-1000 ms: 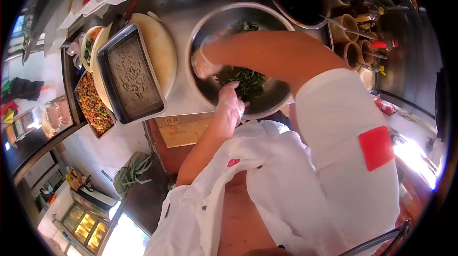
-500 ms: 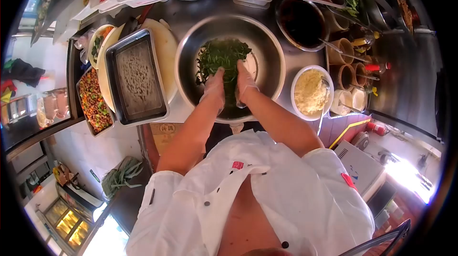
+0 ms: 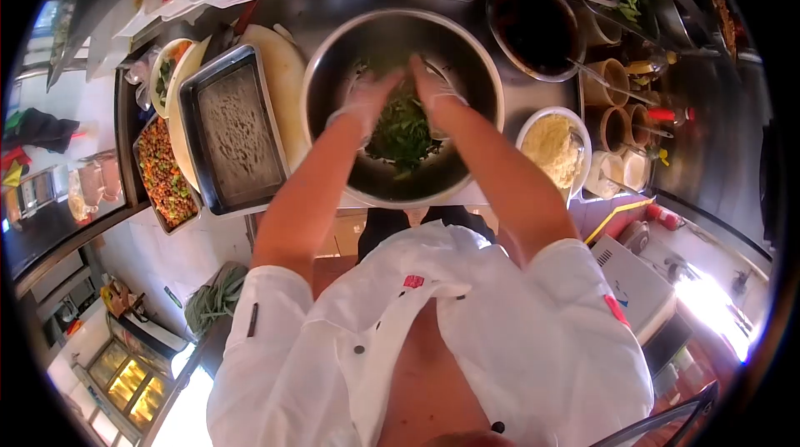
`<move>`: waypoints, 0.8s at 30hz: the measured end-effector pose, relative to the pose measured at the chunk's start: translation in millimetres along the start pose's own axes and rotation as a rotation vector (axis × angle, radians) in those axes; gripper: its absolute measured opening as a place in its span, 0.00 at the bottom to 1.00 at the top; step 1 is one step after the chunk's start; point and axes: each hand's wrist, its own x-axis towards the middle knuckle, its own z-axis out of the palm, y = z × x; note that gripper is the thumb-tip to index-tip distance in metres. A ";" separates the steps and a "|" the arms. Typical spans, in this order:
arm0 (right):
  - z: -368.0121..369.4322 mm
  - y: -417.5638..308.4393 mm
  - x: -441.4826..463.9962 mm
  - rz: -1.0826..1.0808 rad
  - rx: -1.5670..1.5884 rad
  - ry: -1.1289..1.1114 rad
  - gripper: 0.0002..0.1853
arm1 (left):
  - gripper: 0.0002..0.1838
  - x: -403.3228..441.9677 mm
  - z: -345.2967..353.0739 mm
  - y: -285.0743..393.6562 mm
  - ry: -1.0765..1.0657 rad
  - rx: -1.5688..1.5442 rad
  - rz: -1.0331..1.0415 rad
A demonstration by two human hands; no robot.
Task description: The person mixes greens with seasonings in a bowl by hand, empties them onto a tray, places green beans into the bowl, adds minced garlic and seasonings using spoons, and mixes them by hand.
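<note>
A wide steel bowl (image 3: 483,97) holds chopped green leaves (image 3: 404,130). My left hand (image 3: 369,104), in a clear glove, is inside the bowl at the left edge of the leaves, its fingers pointing up the frame and blurred. Across the leaves, my right hand (image 3: 432,90), also gloved, reaches in from the right with its fingers stretched towards the far side. The leaves lie between and below the two hands. Whether either hand grips any leaves is hard to see.
Left of the bowl, an empty metal tray (image 3: 232,130) rests on a round board (image 3: 283,72). Beyond it is a tray of diced vegetables (image 3: 164,176). At right are a dark sauce bowl (image 3: 533,30), a white bowl of pale paste (image 3: 552,147) and several small pots (image 3: 615,126).
Both hands were low in the bowl half a second ago and have moved towards its far side. The leaves have shifted nearer my body. Earlier, my right arm crossed over the bowl to the left.
</note>
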 end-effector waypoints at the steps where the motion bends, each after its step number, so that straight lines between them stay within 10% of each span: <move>1: -16.8 -9.3 -12.8 0.040 0.084 0.004 0.51 | 0.44 11.4 -9.9 3.8 -0.030 -0.053 0.021; 4: -38.8 4.2 28.7 -0.099 0.555 -0.139 0.49 | 0.50 53.2 -29.7 -4.0 -0.046 -0.163 0.046; 8: 2.0 -7.4 57.0 -0.177 0.329 -0.049 0.42 | 0.46 35.1 12.3 43.1 -0.011 0.461 0.050; 12: -24.0 6.3 -3.6 -0.239 -0.036 -0.118 0.45 | 0.48 6.9 -10.1 36.9 -0.201 0.260 0.214; 17: -25.5 34.5 -87.2 0.443 0.479 0.062 0.46 | 0.46 -37.3 8.5 -35.5 0.198 -0.065 -0.315; 19: 27.4 102.3 -43.7 -0.097 0.408 0.021 0.47 | 0.45 -36.0 38.8 -37.2 0.175 0.212 -0.120; 24: 6.8 43.5 -111.1 -0.153 0.139 -0.324 0.39 | 0.33 -54.2 6.5 -11.9 -0.118 0.064 0.218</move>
